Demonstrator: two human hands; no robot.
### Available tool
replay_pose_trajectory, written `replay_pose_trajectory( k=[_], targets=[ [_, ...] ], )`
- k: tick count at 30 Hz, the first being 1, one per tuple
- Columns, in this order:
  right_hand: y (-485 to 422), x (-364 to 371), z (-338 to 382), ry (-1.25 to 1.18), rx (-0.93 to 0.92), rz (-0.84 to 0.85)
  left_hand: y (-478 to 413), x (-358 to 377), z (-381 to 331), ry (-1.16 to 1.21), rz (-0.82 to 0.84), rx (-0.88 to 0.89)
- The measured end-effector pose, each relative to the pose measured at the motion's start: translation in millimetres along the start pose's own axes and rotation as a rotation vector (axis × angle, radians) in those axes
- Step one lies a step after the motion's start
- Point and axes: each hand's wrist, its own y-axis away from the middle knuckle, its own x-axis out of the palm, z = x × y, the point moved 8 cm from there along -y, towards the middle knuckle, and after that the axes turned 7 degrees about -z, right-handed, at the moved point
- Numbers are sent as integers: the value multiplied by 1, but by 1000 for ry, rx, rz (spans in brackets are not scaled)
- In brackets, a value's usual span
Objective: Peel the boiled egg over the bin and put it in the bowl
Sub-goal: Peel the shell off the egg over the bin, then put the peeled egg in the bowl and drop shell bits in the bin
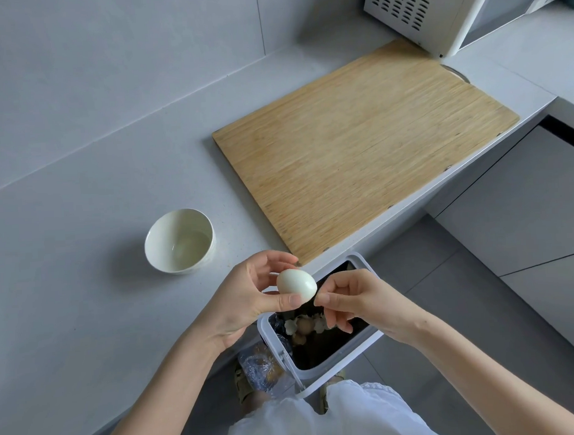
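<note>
Left hand [246, 294] pinches the smooth white boiled egg [296, 285] over the open white rectangular bin [322, 372]. Right hand [355, 300] nips the egg's end; whether on a shell scrap is unclear. Best roll the egg to check for remnants, then lower it gently into the round cream bowl [147, 246] nearby.

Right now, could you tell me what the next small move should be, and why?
Probably the left hand should carry the egg left and set it in the bowl. The egg's visible side looks bare and white, shell pieces already lie in the bin, and the right hand only pinches at its tip; whether a last scrap clings there, I cannot tell.
</note>
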Motion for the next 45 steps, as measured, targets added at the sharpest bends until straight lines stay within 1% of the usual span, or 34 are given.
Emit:
replay_pose_trajectory(
  k=[1, 3, 4, 6, 8, 10, 12, 13, 15, 16, 17, 18, 20, 22, 24, 26, 28, 32, 33, 35, 37, 40, 42, 45],
  targets=[
    [-3, -6, -5, 144, -2, -70, 0, 0, 0, 17, 4, 1],
    [-10, -14, -17, 505, -4, -192, 0, 1, -1, 30, 13, 12],
    [-14, -16, -24, 605, -7, -219, 0, 2, -2, 27, 14, 23],
    [-20, -11, -37, 740, 2, -163, 1, 3, -4, 8, 12, 52],
    [-23, -6, -49, 821, -4, -114, 1, 5, -7, -18, 13, 79],
    [-23, -13, -42, 762, -29, -213, 1, 5, -8, -46, 10, 104],
    [-19, -19, -27, 522, -45, -304, 1, 5, -9, -78, 3, 126],
    [-17, -18, -23, 339, -20, -290, 1, 5, -10, -97, -6, 142],
    [-12, -1, -12, -38, 51, -124, 1, 6, -11, -137, -27, 178],
    [-9, 8, -4, -152, 53, -42, 2, 8, -11, -150, -36, 196],
    [-7, 15, 3, -214, 37, 14, 2, 9, -11, -159, -43, 215],
    [-7, 19, 8, -252, 11, 33, 3, 10, -12, -168, -48, 230],
    [-10, 18, 10, -310, -21, -10, 5, 10, -13, -193, -63, 234],
    [-11, 15, 10, -317, -44, -87, 7, 10, -15, -276, -87, 235],
    [-11, 12, 11, -252, -64, -166, 10, 9, -22, -459, -154, 288],
    [-10, 10, 15, -181, -94, -224, 12, 8, -27, -545, -203, 325],
    [-8, 9, 20, -142, -116, -235, 12, 5, -26, -534, -212, 312],
    [-11, 9, 18, -217, -72, -176, 8, -5, -24, -516, -223, 265],
    [-14, 8, 16, -221, -54, -185, 7, -7, -23, -506, -223, 253],
    [-19, 4, 13, -189, -24, -262, 5, -14, -22, -478, -241, 219],
    [-23, -3, 12, -135, -9, -359, 1, -34, -23, -438, -330, 196],
    [-30, -8, 15, -30, -11, -424, -8, -78, -26, -407, -544, 196],
    [-36, -11, 12, 56, -6, -458, -16, -102, -24, -452, -652, 191],
    [-50, -13, 7, 244, -33, -516, -27, -130, -23, -611, -774, 220]
  ],
)
